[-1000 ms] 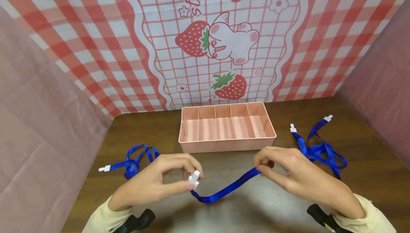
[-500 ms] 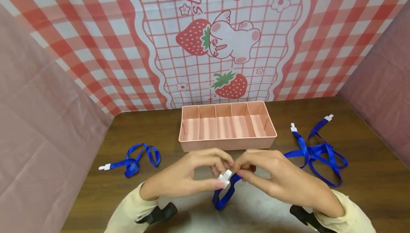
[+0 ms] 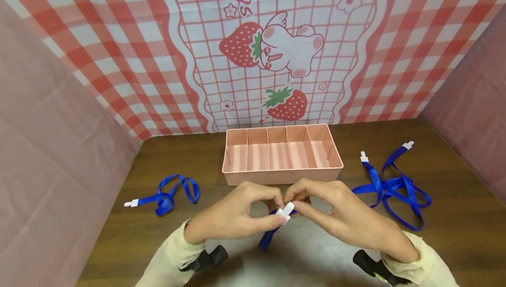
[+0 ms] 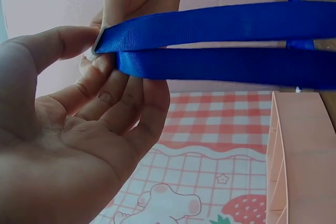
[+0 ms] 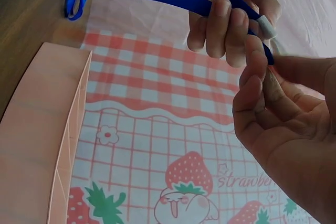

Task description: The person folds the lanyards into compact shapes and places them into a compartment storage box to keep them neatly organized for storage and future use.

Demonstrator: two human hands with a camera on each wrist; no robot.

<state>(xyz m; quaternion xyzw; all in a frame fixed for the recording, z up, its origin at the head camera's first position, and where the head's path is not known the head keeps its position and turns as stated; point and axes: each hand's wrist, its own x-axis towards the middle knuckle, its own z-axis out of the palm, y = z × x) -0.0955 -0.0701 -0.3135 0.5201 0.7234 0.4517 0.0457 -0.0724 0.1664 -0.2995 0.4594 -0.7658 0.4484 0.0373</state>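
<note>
Close together over the table's middle, both hands work on a blue lanyard (image 3: 268, 238). My left hand (image 3: 242, 216) pinches its white plastic clip (image 3: 285, 213) between thumb and fingers. Right beside the clip, my right hand (image 3: 336, 214) pinches the strap, its thumb and fingertips on a short blue end (image 5: 269, 55). In the left wrist view two layers of the blue ribbon (image 4: 226, 27) run side by side away from the clip. From the head view, the fingers hide part of the strap.
Behind the hands stands a pink box (image 3: 282, 177) with several compartments. One blue lanyard (image 3: 166, 197) with a white clip lies at the left. More blue strap (image 3: 391, 186) with two white clips lies tangled at the right. A checked strawberry cloth (image 3: 205, 59) hangs behind.
The hands, apart a second ago with the strap sagging between them, have come together. The right hand's strap end is now at the clip, and the strap hangs folded below.
</note>
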